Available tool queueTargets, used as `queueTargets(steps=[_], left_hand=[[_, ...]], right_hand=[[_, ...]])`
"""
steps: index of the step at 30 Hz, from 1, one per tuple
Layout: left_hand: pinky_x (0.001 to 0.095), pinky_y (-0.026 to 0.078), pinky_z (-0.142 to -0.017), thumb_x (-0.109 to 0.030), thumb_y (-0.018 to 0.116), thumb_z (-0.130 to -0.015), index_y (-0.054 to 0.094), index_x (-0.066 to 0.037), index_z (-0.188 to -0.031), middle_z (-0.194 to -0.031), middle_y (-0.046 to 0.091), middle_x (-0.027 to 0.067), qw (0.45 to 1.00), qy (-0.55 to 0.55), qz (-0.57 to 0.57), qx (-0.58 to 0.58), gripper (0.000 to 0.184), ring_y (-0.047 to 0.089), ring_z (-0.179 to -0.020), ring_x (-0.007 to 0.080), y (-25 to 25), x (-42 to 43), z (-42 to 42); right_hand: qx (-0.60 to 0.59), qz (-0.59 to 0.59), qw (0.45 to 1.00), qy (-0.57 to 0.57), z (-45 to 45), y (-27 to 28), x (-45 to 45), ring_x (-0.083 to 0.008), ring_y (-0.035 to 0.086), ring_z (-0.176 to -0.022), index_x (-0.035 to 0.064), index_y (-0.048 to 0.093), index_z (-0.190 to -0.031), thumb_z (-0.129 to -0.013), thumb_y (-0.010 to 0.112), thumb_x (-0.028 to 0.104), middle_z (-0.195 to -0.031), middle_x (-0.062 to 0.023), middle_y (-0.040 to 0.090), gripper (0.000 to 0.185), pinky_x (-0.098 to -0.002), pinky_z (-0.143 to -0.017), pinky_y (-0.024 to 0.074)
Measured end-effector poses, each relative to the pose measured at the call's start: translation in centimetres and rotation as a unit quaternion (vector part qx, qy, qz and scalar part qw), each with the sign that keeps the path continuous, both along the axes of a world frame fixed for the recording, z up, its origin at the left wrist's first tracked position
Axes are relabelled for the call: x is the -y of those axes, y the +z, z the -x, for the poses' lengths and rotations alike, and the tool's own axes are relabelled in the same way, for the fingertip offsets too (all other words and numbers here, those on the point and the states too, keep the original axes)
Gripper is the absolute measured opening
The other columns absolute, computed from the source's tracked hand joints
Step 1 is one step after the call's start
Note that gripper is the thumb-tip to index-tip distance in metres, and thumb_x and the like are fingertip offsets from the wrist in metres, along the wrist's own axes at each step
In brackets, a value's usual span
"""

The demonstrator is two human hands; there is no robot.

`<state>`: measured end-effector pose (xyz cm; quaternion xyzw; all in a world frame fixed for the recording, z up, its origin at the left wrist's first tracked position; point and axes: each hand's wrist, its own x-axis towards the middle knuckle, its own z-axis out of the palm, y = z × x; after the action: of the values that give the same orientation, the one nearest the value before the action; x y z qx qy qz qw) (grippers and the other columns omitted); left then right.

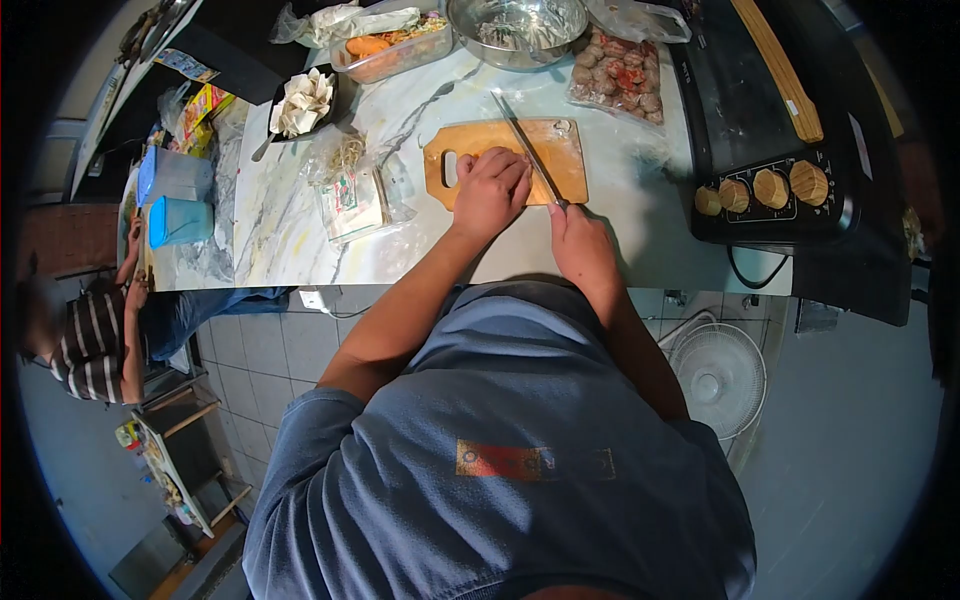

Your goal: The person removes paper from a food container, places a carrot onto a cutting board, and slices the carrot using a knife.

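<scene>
A wooden cutting board (pixel 437 192) with a handle slot on its left lies near the counter's front edge. My left hand (pixel 490 190) rests on it, fingers curled and pressed down close to the blade; what they hold, if anything, is hidden beneath them. In my right hand (pixel 582 248) is the handle of a kitchen knife (pixel 522 135), its long blade slanting across the board with the tip pointing away to the upper left. Left of the board lies a clear plastic bag (pixel 345 155) beside a flat printed packet (pixel 353 206).
Behind the board stand a metal bowl (pixel 520 58), a bag of meatballs (pixel 617 78) and a plastic tub with carrots (pixel 372 66). A black stove (pixel 775 215) with wooden-looking knobs is on the right. At the left are blue-lidded containers (pixel 182 222) and another person (pixel 95 335) in stripes.
</scene>
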<state>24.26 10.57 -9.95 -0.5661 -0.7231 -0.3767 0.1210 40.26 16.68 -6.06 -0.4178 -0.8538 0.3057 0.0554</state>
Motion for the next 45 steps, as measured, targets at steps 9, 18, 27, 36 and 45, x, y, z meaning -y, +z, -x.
queueTargets(steps=[9, 18, 27, 36, 45], left_hand=[[0.036, 0.035, -0.08, -0.012, 0.07, -0.081, 0.07, -0.008, -0.087, -0.093, 0.067, 0.0012, 1.0, 0.002, -0.008, 0.0, 0.007, 0.062, -0.095, 0.0166, 0.0, -0.2, -0.1], [0.0363, 0.035, -0.081, -0.011, 0.071, -0.08, 0.07, -0.008, -0.088, -0.094, 0.067, 0.001, 1.0, 0.01, -0.006, 0.003, 0.008, 0.061, -0.098, 0.0168, 0.3, -0.2, -0.2], [0.037, 0.035, -0.083, -0.016, 0.07, -0.081, 0.071, -0.009, -0.097, -0.097, 0.065, 0.0012, 0.999, -0.006, 0.031, 0.014, 0.017, 0.059, -0.099, 0.0179, 0.8, 0.0, -0.3], [0.0416, 0.032, -0.088, -0.026, 0.072, -0.08, 0.07, -0.013, -0.104, -0.105, 0.06, 0.0061, 0.997, 0.004, 0.038, 0.062, 0.028, 0.054, -0.104, 0.0236, 1.6, 0.7, 0.0], [0.0439, 0.032, -0.092, -0.043, 0.072, -0.079, 0.072, -0.016, -0.106, -0.12, 0.053, 0.0143, 0.994, -0.002, 0.099, -0.04, 0.038, 0.047, -0.114, 0.0325, 3.6, -0.4, -0.3]], right_hand=[[0.027, 0.013, 1.0, -0.002, 0.2, 0.4, -0.1, -0.0482, 0.063, -0.082, -0.0018, 0.061, -0.092, -0.1, 0.042, 0.038, -0.082, -0.0285, 0.065, 0.045, -0.0553, -0.076, 0.0485], [0.029, -0.008, 0.999, -0.031, 0.0, 1.0, 0.0, -0.0467, 0.063, -0.08, -0.0007, 0.059, -0.091, -0.1, 0.044, 0.037, -0.079, -0.0266, 0.065, 0.042, -0.0559, -0.075, 0.0481], [0.03, -0.027, 0.999, -0.037, -1.1, 1.0, -1.0, -0.0446, 0.063, -0.078, 0.0072, 0.061, -0.092, -0.096, 0.049, 0.043, -0.079, -0.021, 0.067, 0.038, -0.0546, -0.07, 0.0478], [-0.016, -0.036, 0.999, -0.037, -1.8, 1.4, -1.3, -0.0406, 0.064, -0.077, 0.0084, 0.062, -0.089, -0.093, 0.055, 0.04, -0.077, -0.018, 0.067, 0.033, -0.051, -0.068, 0.0491], [0.002, -0.037, 0.999, 0.002, -1.5, 1.8, -0.7, -0.0413, 0.064, -0.077, 0.0087, 0.063, -0.092, -0.093, 0.054, 0.041, -0.079, -0.0184, 0.067, 0.033, -0.0518, -0.07, 0.0492]])
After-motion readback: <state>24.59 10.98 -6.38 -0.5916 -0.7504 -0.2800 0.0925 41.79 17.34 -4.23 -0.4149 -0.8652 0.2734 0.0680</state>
